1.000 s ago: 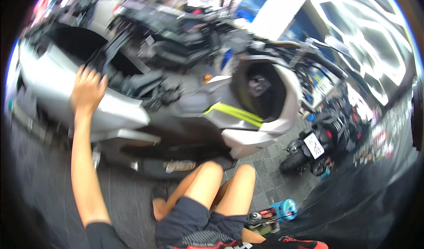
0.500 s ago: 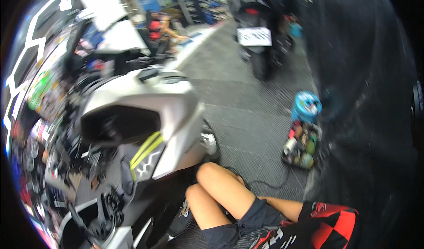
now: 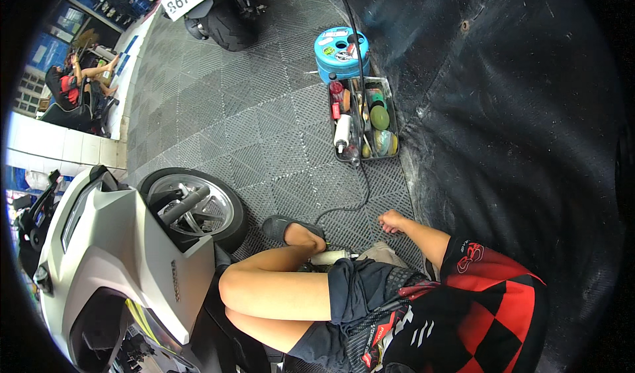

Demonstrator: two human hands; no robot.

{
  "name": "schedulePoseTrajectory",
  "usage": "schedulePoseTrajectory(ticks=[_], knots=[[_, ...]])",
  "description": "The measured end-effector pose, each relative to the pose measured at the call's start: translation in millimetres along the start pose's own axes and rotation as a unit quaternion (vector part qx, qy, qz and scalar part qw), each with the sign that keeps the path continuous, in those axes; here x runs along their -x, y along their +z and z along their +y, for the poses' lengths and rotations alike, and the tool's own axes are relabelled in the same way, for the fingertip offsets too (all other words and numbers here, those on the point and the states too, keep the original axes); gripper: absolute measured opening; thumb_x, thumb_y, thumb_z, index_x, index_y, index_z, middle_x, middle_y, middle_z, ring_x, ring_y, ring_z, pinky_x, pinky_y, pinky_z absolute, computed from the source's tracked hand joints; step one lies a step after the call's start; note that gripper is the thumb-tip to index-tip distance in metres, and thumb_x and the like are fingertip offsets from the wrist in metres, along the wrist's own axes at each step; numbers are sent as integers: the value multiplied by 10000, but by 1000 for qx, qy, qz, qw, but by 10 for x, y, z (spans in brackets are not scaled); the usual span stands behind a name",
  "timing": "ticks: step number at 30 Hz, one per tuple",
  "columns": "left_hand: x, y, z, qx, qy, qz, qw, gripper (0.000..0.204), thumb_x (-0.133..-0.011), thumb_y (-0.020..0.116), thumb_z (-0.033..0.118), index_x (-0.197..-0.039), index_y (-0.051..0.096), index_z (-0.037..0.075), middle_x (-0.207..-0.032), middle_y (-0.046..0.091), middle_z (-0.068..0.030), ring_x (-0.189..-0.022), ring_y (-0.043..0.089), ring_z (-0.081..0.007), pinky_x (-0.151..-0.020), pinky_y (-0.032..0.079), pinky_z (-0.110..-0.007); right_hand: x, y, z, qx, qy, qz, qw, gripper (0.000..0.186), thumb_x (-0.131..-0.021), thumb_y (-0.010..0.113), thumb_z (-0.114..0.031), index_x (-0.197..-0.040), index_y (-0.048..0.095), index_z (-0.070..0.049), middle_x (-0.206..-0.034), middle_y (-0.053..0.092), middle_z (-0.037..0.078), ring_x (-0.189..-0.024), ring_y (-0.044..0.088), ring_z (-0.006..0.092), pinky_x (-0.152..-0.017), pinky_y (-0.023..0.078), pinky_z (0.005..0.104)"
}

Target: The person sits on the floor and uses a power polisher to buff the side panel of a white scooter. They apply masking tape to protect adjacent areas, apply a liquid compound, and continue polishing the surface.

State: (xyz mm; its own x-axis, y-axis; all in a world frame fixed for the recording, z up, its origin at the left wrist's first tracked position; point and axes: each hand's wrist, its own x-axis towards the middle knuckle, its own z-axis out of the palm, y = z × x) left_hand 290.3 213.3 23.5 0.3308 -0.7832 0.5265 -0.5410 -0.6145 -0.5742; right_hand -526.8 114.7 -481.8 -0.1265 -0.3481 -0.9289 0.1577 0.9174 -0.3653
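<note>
My right hand (image 3: 391,221) is in the air or just over the dark textured floor, to the right of my bent legs. Its fingers are curled in; whether anything lies inside them is hidden. Closest to it are a beige cloth (image 3: 385,254) and a pale bottle (image 3: 331,257) lying by my foot in a dark clog (image 3: 278,228). My left hand does not show. On the left stands a pale silver scooter (image 3: 126,241) with a yellow-green stripe, its front wheel (image 3: 198,204) turned out beside my knees.
A black tray (image 3: 333,149) holds bottles, sponges and pads, with a blue round tub (image 3: 324,64) behind it. A black cable (image 3: 357,204) crosses the tray and floor. A black sheet (image 3: 509,141) lines the right. Another motorcycle (image 3: 228,26) and a seated person (image 3: 63,88) are farther off.
My view has swung to the right and down. The tray and tub now appear larger and nearer the middle. My right hand, hidden behind my leg before, now shows.
</note>
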Motion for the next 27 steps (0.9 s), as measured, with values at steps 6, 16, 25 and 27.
schedulePoseTrajectory(ticks=[6, 16, 25, 27], knots=[[-133, 71, 199, 18, 11, -15, 1000, 365, -1019, 546, 327, -853, 733, 61, -891, 699, -156, -940, 605, -364, -939, 443, -472, -81, -205, -185, 141, -37, 23, 989, 280, -942, 625, -319, -869, 667, -51, -727, 684, 72, -566, 619, 168, -462, 474, 354], [-125, 266, 218, 38, -4, -24, 999, 327, -1024, 547, 306, -941, 737, 54, -965, 698, -171, -1013, 594, -385, -995, 426, -483, 195, 518, -506, 467, -165, 31, 868, 438, -899, 608, -378, -1137, 753, -40, -1151, 735, 214, -1104, 697, 371, -968, 546, 470], [58, 446, 59, 48, -28, -26, 998, 308, -1029, 548, 287, -1019, 740, 47, -1031, 696, -185, -1079, 584, -403, -1046, 410, -494, 503, 967, -227, 446, -266, 77, 851, 638, -921, 636, -481, -1388, 558, -54, -1439, 538, 261, -1348, 500, 438, -1093, 451, 487], [106, 500, 2, 50, -31, -24, 998, 306, -1030, 548, 283, -1037, 741, 46, -1046, 696, -188, -1093, 582, -407, -1058, 406, -496, 331, 982, 44, 465, -280, 4, 840, 640, -903, 662, -445, -1408, 542, -72, -1408, 543, 282, -1323, 512, 462, -1066, 460, 506]])
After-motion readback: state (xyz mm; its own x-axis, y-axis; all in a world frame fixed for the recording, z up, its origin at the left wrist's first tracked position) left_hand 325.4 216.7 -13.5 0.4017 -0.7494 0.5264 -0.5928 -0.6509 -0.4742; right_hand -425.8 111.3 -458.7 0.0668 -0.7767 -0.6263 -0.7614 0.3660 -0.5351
